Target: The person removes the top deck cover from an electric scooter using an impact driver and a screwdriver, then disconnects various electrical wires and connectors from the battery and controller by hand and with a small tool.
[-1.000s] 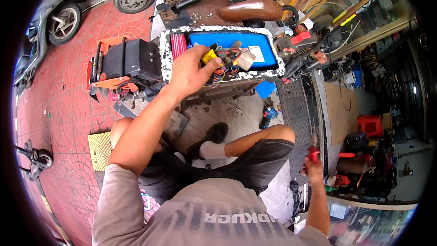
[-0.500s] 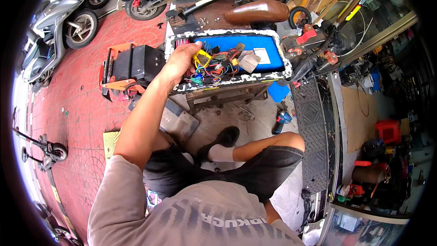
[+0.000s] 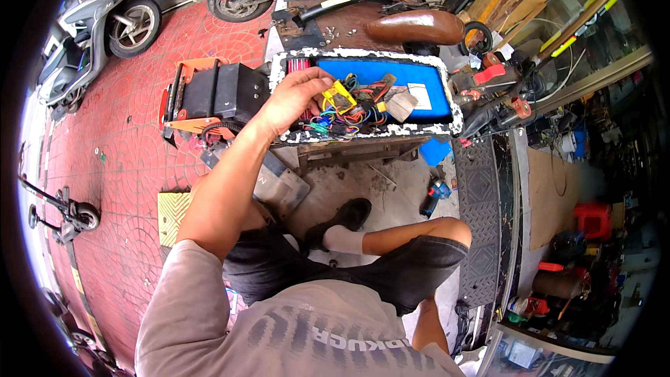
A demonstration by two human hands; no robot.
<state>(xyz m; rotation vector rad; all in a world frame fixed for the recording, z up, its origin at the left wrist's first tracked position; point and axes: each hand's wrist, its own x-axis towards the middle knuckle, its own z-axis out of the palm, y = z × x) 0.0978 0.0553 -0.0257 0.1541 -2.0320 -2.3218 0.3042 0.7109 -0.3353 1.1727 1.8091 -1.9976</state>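
My left hand [image 3: 296,100] reaches over the left end of an open, oblong housing [image 3: 457,108] with ragged white sealant around its rim. Its fingers close on a yellow plastic piece [image 3: 339,97] that looks like a connector, though the grip is partly hidden. Tangled coloured wires [image 3: 342,126] spill around it. Inside the housing lies a large blue pack [image 3: 380,73] with a white label, and a grey-brown block [image 3: 400,105] rests against it. Pink-red strips [image 3: 299,64] show beyond my fingers. My right hand is out of sight; only part of that forearm appears at the lower edge.
A black box with an orange frame [image 3: 192,101] adjoins the housing on the left. Below are a blue cordless drill [image 3: 434,199] and a grey cover plate [image 3: 279,185]. A brown seat [image 3: 417,27] lies beyond. Scooters [image 3: 105,35] stand at far left.
My left hand has shifted slightly right and nearer over the housing, and the yellow piece has moved with it, now more exposed. The whole view has shifted a little.
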